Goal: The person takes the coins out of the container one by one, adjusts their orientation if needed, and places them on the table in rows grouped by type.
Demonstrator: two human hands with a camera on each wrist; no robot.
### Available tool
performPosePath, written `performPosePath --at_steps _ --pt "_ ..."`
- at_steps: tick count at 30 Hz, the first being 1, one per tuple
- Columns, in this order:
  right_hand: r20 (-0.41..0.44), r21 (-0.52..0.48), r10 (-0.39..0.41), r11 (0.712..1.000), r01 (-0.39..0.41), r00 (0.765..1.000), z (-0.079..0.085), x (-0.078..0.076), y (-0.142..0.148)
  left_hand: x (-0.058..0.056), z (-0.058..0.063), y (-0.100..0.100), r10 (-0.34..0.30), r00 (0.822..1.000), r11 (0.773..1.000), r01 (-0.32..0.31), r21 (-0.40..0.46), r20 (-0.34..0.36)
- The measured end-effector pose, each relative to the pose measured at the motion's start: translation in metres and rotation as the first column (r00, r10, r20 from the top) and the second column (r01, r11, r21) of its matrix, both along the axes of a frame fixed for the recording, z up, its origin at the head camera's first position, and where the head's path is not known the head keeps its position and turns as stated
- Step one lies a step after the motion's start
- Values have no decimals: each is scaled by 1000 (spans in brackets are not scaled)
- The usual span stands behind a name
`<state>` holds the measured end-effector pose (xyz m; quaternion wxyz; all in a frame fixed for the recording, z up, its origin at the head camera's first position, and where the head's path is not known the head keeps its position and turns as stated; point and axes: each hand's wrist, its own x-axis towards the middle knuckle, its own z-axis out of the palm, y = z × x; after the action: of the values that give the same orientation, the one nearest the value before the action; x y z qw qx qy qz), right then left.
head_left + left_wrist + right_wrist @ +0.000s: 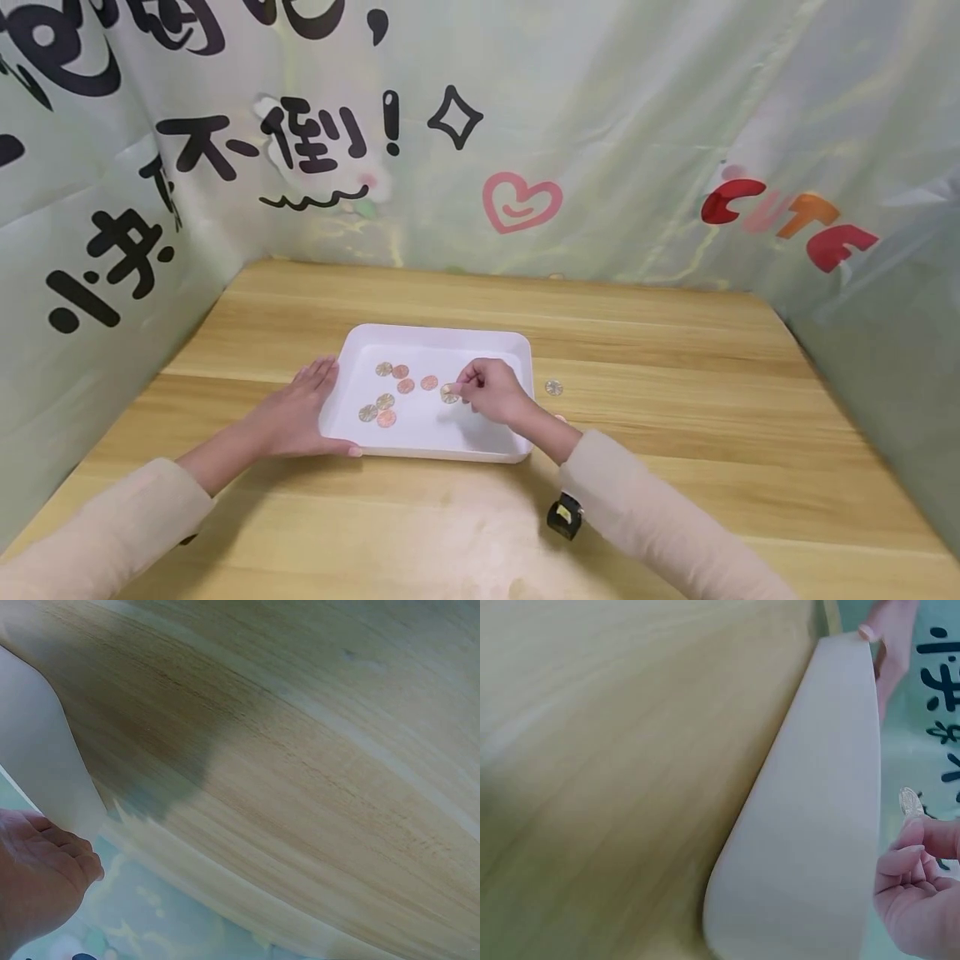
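Note:
A white tray [450, 440] lies on the wooden table with several gold and copper coloured coins, among them a copper coin [386, 418], spread in its left and middle part. My left hand [300, 408] rests against the tray's left side, fingers straight along the wall and thumb at the front edge. Over the tray, my right hand [491, 390] pinches a gold coin [910, 801] between thumb and fingertips. In the right wrist view the coin stands above the tray's rim. The left wrist view shows my left palm beside the tray's outer wall.
A silvery coin [553, 387] lies on the table [645, 358] just right of the tray. Nearer, another coin [560, 418] is mostly hidden by my right wrist. A printed cloth [615, 142] hangs around the back and sides. A black wrist device [565, 517] hangs under my right sleeve.

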<state>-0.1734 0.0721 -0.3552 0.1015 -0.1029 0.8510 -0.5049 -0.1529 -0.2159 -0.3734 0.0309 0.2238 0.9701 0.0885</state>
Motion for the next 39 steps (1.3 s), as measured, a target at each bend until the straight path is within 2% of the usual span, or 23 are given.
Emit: performPosePath --at_steps 5,17,30,39 --pt "9 -34 -36 999 37 999 2 1 18 3 -2 -2 5 1000 1000 -5 11 -1" --pt "38 -39 -151 988 152 988 1 1 62 0 -5 -3 1 1000 1000 -1 -12 -4" --pt "45 30 -222 975 221 974 -8 -2 117 -1 -5 -3 4 1000 1000 -4 -7 -4" --pt "106 105 -264 962 253 959 -25 -8 150 1 -5 -2 14 1000 1000 -14 1 10"
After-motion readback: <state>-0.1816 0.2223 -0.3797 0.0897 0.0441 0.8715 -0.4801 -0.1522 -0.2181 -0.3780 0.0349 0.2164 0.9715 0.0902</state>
